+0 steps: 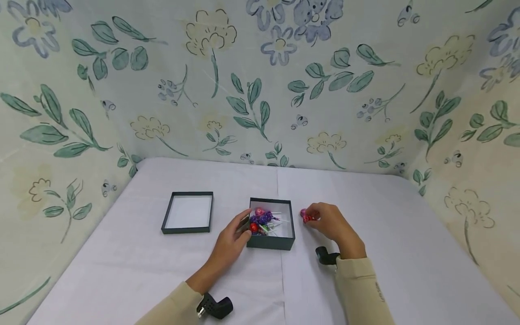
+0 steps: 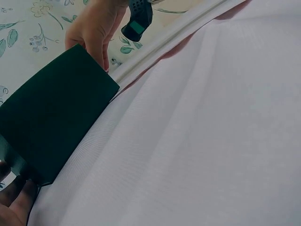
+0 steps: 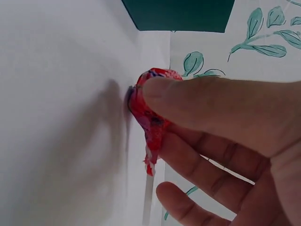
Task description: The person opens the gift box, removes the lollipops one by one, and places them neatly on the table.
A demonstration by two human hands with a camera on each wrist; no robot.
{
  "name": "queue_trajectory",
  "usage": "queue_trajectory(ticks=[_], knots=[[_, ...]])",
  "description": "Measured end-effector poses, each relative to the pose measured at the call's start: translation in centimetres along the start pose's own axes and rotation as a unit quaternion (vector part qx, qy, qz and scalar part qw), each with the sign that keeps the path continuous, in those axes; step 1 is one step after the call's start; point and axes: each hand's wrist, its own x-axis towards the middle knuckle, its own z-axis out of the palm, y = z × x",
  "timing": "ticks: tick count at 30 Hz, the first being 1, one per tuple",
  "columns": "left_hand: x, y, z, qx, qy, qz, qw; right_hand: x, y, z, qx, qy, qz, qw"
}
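Note:
A dark green box (image 1: 270, 243) with a white inside stands on the cloth. Several wrapped lollipops (image 1: 263, 218), purple, pink and red with white sticks, lie in its left part. My left hand (image 1: 229, 243) rests against the box's left side, its thumb by the front corner and its fingers extended along the wall. To the right of the box, my right hand (image 1: 331, 223) pinches a red-wrapped lollipop (image 3: 153, 110) between thumb and fingers, close above the cloth. Its white stick points down in the right wrist view. A pink wrapped candy (image 1: 303, 212) shows just beside those fingertips.
Left of the box lies a dark-rimmed, white-lined lid (image 1: 188, 211). White cloth (image 1: 122, 266) covers the table, with a crease down the middle. Floral curtains (image 1: 260, 90) stand behind and along both sides. Each wrist carries a black camera (image 1: 326, 256).

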Motion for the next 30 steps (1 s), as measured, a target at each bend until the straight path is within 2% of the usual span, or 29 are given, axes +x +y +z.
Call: queue_trajectory(ticks=[10, 17, 24, 30], knots=[[0.02, -0.16, 0.06, 0.002, -0.001, -0.009, 1.0, 0.24, 0.17, 0.41, -0.006, -0.001, 0.006, 1.0], [0.05, -0.01, 0.01, 0.004, 0.0, 0.012, 0.9999, 0.5, 0.28, 0.53, -0.005, -0.001, 0.007, 1.0], [0.23, -0.2, 0.11, 0.004, -0.001, -0.008, 1.0, 0.43, 0.33, 0.3, 0.003, -0.001, 0.022, 0.9998], [0.18, -0.2, 0.05, 0.0, -0.004, -0.015, 0.9999, 0.06, -0.05, -0.27, 0.008, 0.002, 0.019, 0.9998]])
